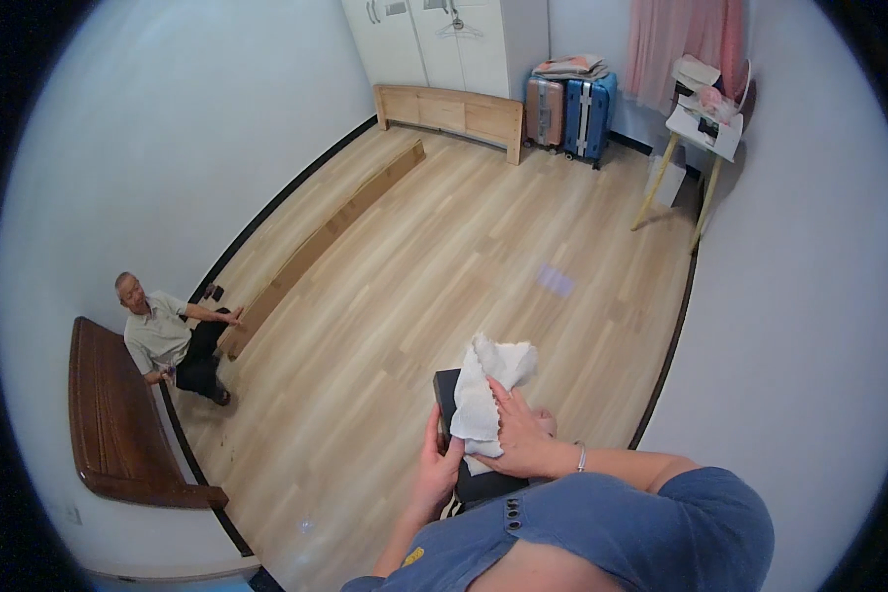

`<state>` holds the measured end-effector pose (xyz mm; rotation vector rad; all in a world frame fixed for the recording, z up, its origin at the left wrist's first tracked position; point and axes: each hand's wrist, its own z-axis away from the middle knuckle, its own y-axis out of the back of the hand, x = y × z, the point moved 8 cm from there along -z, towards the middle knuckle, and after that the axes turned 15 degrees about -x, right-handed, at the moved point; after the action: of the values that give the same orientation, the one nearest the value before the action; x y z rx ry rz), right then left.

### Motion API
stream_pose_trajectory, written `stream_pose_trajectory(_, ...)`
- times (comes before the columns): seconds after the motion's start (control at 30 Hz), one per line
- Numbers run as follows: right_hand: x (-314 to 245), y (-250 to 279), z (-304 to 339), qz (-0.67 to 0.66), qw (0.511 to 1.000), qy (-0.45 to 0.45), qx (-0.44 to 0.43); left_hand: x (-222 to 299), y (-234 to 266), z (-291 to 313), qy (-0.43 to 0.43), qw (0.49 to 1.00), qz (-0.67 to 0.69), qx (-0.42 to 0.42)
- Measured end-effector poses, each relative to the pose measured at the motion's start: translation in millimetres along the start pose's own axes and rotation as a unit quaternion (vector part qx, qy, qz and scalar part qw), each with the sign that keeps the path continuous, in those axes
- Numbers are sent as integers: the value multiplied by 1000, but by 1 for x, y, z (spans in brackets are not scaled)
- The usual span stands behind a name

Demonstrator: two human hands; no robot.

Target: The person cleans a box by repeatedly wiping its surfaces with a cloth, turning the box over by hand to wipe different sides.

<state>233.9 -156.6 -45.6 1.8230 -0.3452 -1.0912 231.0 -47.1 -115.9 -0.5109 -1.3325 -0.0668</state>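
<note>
Close in front of my body, a black box-like object (pixel 447 387) is held at its left edge by my left hand (pixel 438 472), its fingers wrapped round the side. Over its top lies a crumpled white cloth (pixel 478 403) with a ragged edge. My right hand (pixel 525 434), with a bracelet at the wrist, presses the cloth down on the object with its fingers together. The cloth and my hands cover most of the black object, so its exact kind cannot be made out.
At the left another person (pixel 163 340) crouches by a dark brown headboard (pixel 118 414), one hand near a long wooden board (pixel 326 242) on the floor. A pale wooden bed panel (pixel 449 113), suitcases (pixel 587 118) and a white wardrobe (pixel 464 49) stand far back. A cluttered small table (pixel 705 133) is at right.
</note>
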Motion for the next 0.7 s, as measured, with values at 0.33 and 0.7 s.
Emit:
stream_pose_trajectory(0.33,162,117,11,-101,977,-127,139,8,-107,-154,29,984,-60,-163)
stream_pose_trajectory(0.7,276,202,-20,-13,983,-127,130,21,-176,-265,26,959,-140,-246)
